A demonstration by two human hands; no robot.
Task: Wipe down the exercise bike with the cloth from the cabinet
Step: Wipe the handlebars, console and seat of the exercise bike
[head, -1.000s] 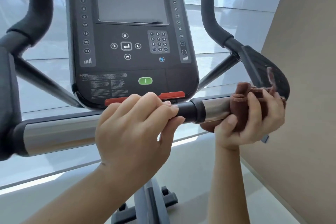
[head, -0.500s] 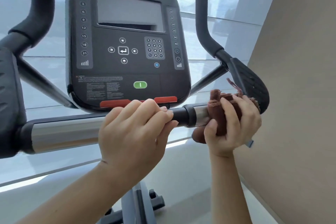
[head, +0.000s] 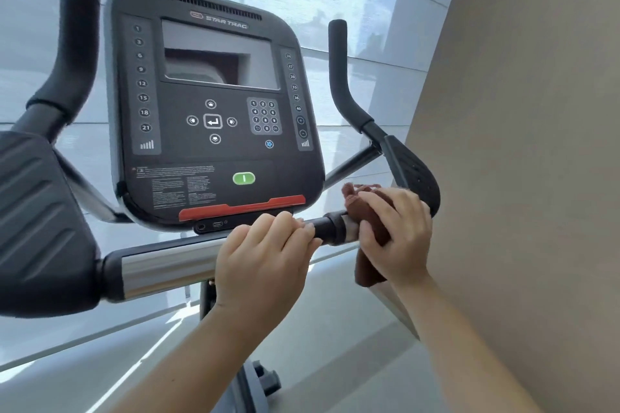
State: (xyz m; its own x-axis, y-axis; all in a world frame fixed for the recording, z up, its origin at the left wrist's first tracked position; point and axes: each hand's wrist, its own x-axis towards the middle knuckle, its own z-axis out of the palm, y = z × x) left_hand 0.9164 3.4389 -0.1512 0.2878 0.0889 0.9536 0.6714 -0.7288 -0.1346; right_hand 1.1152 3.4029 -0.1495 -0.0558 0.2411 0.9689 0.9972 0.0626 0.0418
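The left hand (head: 265, 265) is curled over the horizontal handlebar (head: 167, 265) of the exercise bike (head: 214, 218), fingers wrapped down over the top and the thumb tucked underneath, so the grip is closed around the bar. Its fingertips lie on the dark collar section of the bar, and the chrome stretch of the bar runs out from under the palm toward the wide black pad (head: 37, 228) well off to that hand's left.

Just beside it to the right, the right hand (head: 396, 238) is closed around the same bar with the brown cloth (head: 367, 218) between palm and metal. The cloth is folded thick; 1 bunched end stands up above the fingers and another end hangs down below the heel of the hand. Only a narrow band of chrome and the dark collar show between the 2 hands. How much of the bar the cloth wraps on its far side cannot be seen.

Immediately behind and above the right hand is the right-side black pad (head: 416, 178), with the upright curved grip (head: 342, 77) rising above it. Above the left hand, close over its knuckles, sits the console (head: 214, 111), with a red strip (head: 241, 208) along its lower edge, a green button (head: 244, 178) and a number keypad (head: 264, 116). To the right of the right hand stands a plain beige wall (head: 520, 144).
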